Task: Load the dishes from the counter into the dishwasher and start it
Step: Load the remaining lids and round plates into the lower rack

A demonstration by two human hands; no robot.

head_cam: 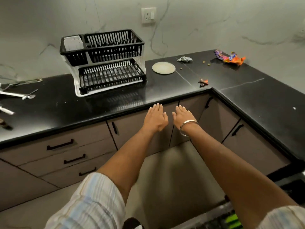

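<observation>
Extending flat and straight, your fingers hold nothing: left hand (156, 118) and right hand (182, 117) hover side by side, palms down, just short of the black counter (115, 103) edge. Beyond them, one round plate (163, 67) lies flat, just beside the two-tier dish rack (103, 61).

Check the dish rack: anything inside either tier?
The dish rack shows bare slats on the lower tier and no dishes in the upper basket; only a white cutlery holder sits at its upper left corner. The holder's inside is hidden. The plate lies on the counter beside the rack.
</observation>
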